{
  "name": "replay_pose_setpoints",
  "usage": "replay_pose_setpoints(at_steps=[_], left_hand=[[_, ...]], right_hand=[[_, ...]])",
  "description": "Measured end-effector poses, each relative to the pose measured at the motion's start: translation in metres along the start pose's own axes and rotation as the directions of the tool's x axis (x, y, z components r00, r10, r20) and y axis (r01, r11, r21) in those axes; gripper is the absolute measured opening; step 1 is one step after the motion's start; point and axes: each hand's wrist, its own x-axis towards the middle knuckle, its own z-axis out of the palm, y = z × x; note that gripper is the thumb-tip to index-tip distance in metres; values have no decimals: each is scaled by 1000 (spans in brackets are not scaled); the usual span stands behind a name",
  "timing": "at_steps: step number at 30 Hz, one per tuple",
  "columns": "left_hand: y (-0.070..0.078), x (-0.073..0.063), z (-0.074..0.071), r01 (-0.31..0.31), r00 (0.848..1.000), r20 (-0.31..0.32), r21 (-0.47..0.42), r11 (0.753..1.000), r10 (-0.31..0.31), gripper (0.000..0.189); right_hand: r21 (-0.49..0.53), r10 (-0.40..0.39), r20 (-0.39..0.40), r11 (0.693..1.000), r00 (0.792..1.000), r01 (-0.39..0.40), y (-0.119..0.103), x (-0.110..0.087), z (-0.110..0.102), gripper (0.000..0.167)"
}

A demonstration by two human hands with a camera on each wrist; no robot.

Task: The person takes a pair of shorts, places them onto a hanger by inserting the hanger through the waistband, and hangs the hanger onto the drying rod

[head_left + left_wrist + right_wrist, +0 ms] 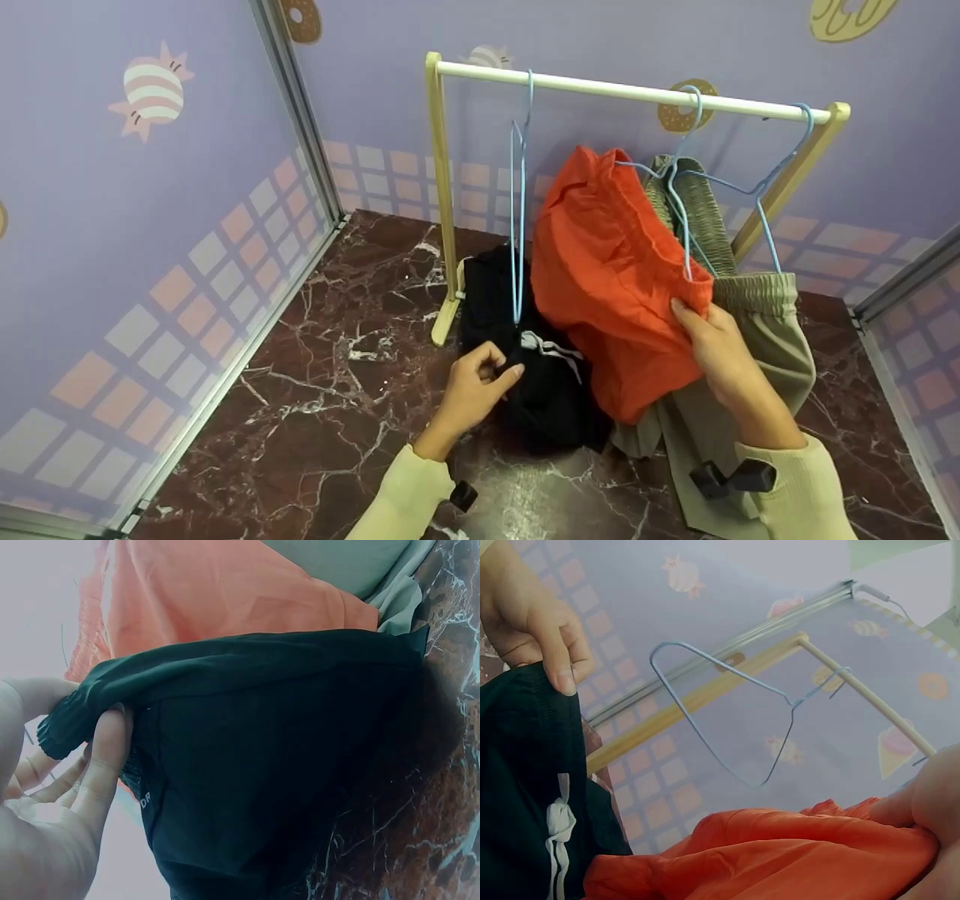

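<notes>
My left hand [476,382] pinches the waistband of black shorts [551,405] between thumb and fingers; in the left wrist view their waistband [67,724] bunches at the fingertips. White drawstrings [559,821] hang from the shorts. Above them a bare blue hanger [517,225] hangs almost edge-on from the rail. With my right hand [724,352], I grip one waist corner of orange shorts [600,270], thumb on the outer side. Those shorts are on a second blue hanger [679,191], whose one end reaches the waist near that hand.
A small rack with a white rail [600,86] and wooden posts [442,180] stands by the patterned wall. Khaki trousers [761,337] hang on a third hanger [765,187] at the right, behind the orange shorts. Underneath is a dark red marbled floor [315,420].
</notes>
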Motion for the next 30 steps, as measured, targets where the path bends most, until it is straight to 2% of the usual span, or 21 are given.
replay_pose_setpoints(at_steps=[6, 12, 21, 30], left_hand=[[1, 0, 1, -11, 1000, 2, 4, 1000, 11, 28], [2, 0, 1, -25, 1000, 3, 7, 1000, 25, 28], [6, 0, 3, -8, 1000, -19, -29, 1000, 8, 27], [9, 0, 6, 9, 999, -32, -52, 999, -10, 26]], right_hand=[[0, 9, -2, 1000, 1000, -9, 5, 0, 2, 50], [-70, 7, -12, 998, 1000, -8, 9, -2, 2, 51], [-126, -25, -3, 992, 1000, 25, 20, -7, 4, 54], [-124, -16, -3, 992, 1000, 15, 44, -17, 7, 50]])
